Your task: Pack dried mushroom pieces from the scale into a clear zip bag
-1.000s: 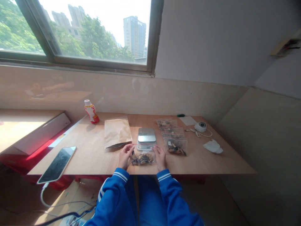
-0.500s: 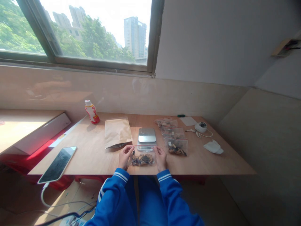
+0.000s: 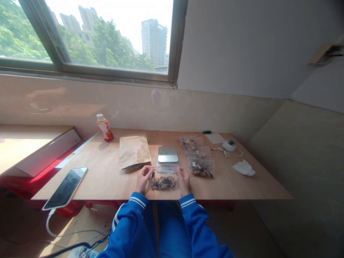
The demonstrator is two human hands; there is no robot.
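plywood tabletop (image 3: 88,179) beneath a wide window, with a clear zip bag (image 3: 163,182) of dark and tan dried pieces lying close to its near edge. the bag sits between the hands, just in front of a flat steel digital scale (image 3: 168,154). the left hand (image 3: 143,180) and the right hand (image 3: 184,181) both grip the bag's upper edge, fingers closed on the plastic, though the seal looks too small to tell whether it is shut. to the right of the scale, a row of filled zip bags (image 3: 200,167) runs toward the far edge. a kraft paper pouch (image 3: 133,151) lies just left of the scale, and a smartphone (image 3: 65,188) lies farther left, its charging cable (image 3: 48,224) hanging over the near edge. a red-capped bottle (image 3: 104,128) stands near the far edge.
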